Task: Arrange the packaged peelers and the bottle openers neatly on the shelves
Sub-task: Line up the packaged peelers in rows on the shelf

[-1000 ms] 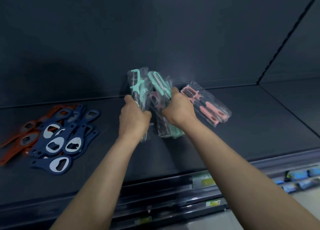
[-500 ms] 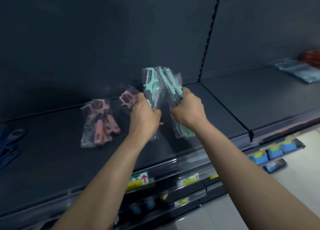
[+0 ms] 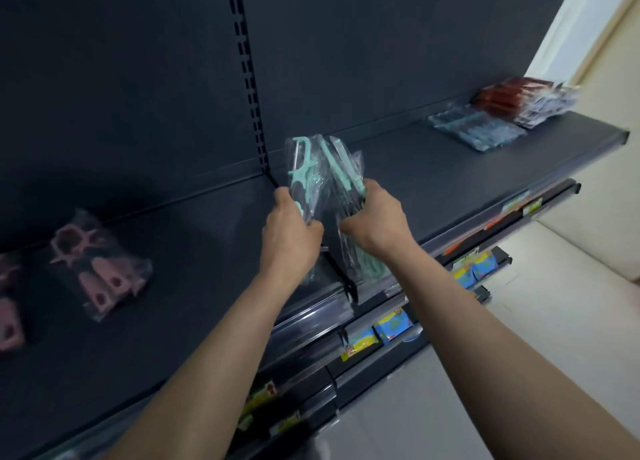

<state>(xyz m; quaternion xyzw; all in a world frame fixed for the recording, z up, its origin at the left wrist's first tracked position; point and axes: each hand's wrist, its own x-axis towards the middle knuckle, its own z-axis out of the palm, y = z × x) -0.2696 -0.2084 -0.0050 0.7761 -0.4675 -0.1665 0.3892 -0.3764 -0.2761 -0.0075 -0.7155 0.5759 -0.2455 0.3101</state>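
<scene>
Two hands hold teal packaged peelers above the dark shelf [image 3: 433, 179], near its upright divider. My left hand [image 3: 291, 233] grips one teal pack [image 3: 304, 172]; my right hand [image 3: 375, 219] clamps another teal pack [image 3: 343, 169] just beside it. Pink packaged peelers [image 3: 98, 269] lie flat, well apart to the left.
</scene>
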